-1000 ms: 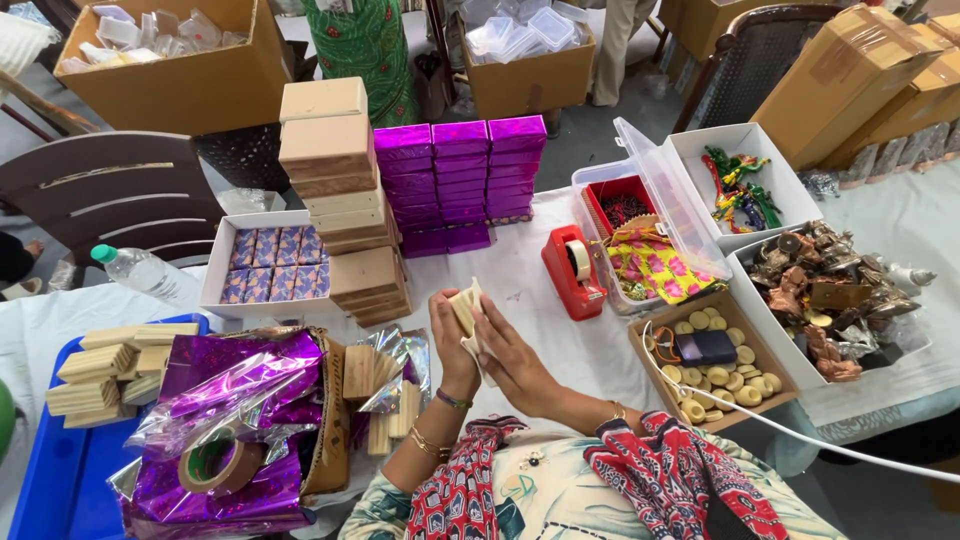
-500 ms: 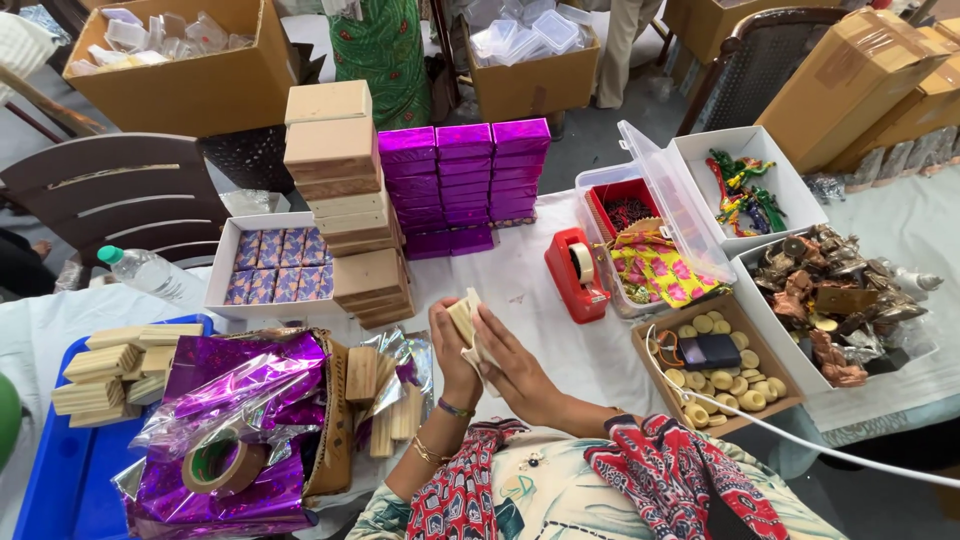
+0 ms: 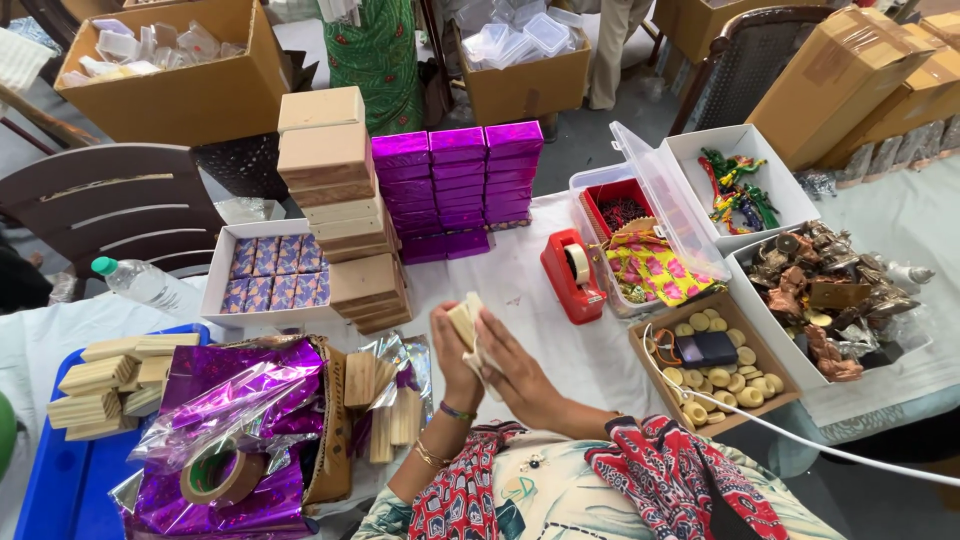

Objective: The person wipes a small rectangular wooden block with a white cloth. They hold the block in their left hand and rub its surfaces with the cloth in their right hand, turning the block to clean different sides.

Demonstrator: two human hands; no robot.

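At the centre, the small block (image 3: 463,322) looks like pale, matt wood. At eleven o'clock the stacked boxes (image 3: 335,190) are matt tan card; at twelve the purple boxes (image 3: 457,175) are glossy foil. At eight o'clock the purple wrap (image 3: 235,400) is shiny, crinkled film.

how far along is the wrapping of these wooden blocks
Done, it seems: stacked purple-wrapped boxes at the table's back. In hand: a pale wooden block, bare, held between the left hand and right hand. Left: bare wooden blocks on the blue tray, more beside the purple foil and tape roll.
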